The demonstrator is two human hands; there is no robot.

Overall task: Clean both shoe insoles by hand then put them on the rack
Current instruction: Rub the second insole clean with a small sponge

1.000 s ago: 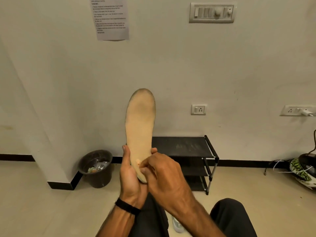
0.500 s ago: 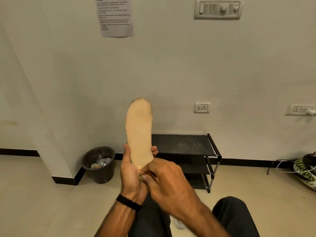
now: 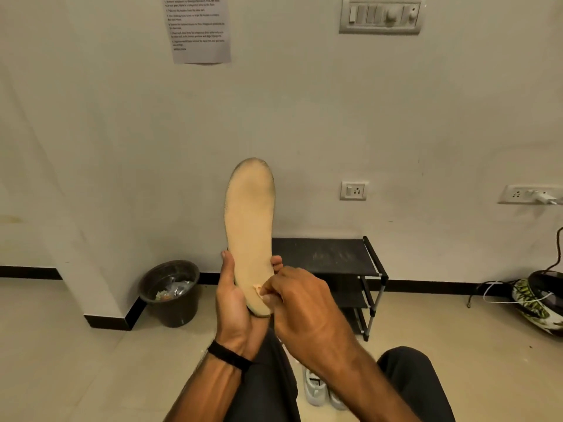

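My left hand (image 3: pixel 236 303) held the insole (image 3: pixel 249 226) upright in its grip so my right hand (image 3: pixel 300 306) could pinch debris off the heel.

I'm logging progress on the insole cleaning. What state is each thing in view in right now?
Insole: held upright, dirt along its toe edge, not on the rack.
Left hand: gripping the insole's heel end.
Right hand: fingertips pinching at a small raised bit near the heel.
Shoe rack: top shelf holds nothing.
Bin: open, rubbish inside.
White shoe: on the floor by the legs.
Wall plug: plugged in.
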